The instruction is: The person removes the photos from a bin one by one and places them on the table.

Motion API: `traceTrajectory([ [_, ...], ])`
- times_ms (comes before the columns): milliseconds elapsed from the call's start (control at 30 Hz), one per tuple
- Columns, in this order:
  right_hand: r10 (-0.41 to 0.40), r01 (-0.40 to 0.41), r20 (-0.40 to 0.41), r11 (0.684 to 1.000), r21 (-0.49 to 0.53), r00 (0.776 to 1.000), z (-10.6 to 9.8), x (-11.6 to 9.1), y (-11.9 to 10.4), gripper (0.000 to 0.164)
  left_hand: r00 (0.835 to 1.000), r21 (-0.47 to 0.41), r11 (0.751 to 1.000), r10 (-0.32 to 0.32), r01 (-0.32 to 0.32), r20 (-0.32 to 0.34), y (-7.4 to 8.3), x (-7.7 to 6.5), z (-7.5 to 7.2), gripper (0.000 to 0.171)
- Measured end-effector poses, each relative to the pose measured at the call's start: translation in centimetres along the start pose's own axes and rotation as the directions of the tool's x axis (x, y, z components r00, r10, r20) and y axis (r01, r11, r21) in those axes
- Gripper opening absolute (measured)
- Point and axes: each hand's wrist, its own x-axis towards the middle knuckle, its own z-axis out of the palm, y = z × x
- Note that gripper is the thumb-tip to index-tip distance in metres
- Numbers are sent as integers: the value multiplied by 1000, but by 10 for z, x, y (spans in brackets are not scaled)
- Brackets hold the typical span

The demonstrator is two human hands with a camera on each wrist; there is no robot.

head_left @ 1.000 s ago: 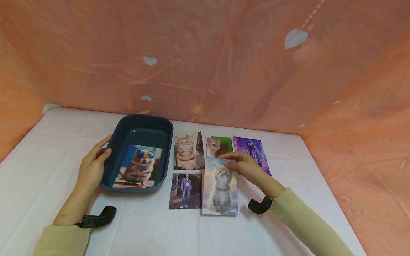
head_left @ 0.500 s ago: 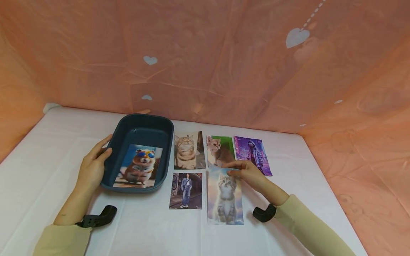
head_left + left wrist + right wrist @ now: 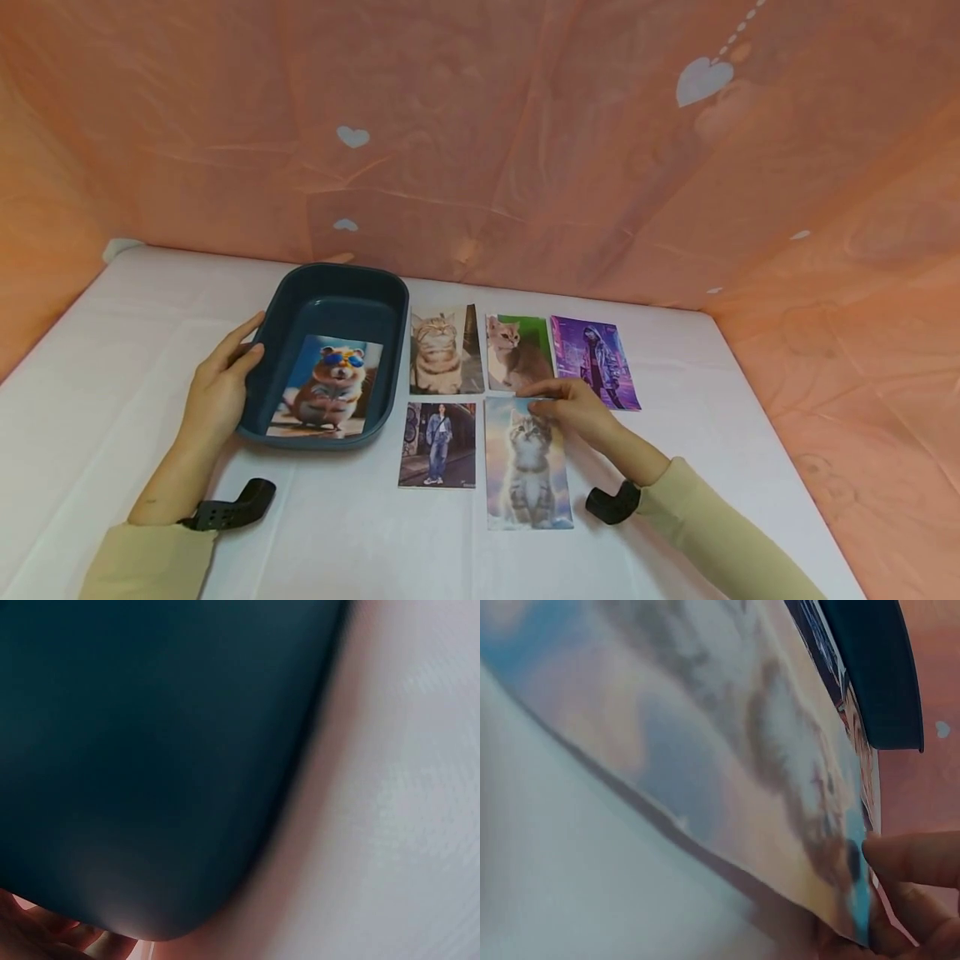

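Note:
A dark blue rectangular tray [image 3: 341, 287] stands at the left in the head view. My left hand [image 3: 217, 387] grips its left side, with the thumb at the rim; the left wrist view shows fingers [image 3: 109, 945] against the tray's outer wall [image 3: 150, 787]. Inside lies a photo card of a hamster in sunglasses [image 3: 330, 387]. My right hand [image 3: 581, 414] pinches the top edge of a fluffy kitten photo card [image 3: 528, 475]. In the right wrist view, thumb and fingers hold that edge while the kitten card [image 3: 727, 750] stretches away close over the tablecloth.
Behind the kitten card lie a cat card with a green background [image 3: 521, 358] and a purple hooded-figure card [image 3: 600, 362]. A tabby cat card [image 3: 438, 354] and a denim-outfit card [image 3: 437, 446] lie beside the tray. An orange curtain [image 3: 480, 167] closes off the white table's back.
My right hand has moved the kitten card toward me and slightly right, uncovering more of the green-background cat card and the denim-outfit card's edge. My left hand keeps its grip on the tray.

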Motion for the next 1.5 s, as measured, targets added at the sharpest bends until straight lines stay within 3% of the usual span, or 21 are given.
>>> traceTrajectory([
  [200,-33,33,-11,999,-30,999,-6,2,-3,26,1000,-1,1000,0,0,-3,-1,0,0,48],
  [767,7,-7,-32,1000,-1,999,-30,19,-13,36,1000,4,1000,8,-8,-11,0,0,-1,49],
  [1100,14,-7,-53,991,134,999,-13,36,-30,37,1000,11,1000,-6,6,-14,-1,2,2,49],
  [1333,111,-93,-49,958,272,993,10,48,-42,35,1000,2,1000,-10,10,-10,0,1,1,49],
  [1500,62,-59,3,934,351,998,29,56,-55,32,1000,2,1000,-12,12,-9,1,0,1,49],
])
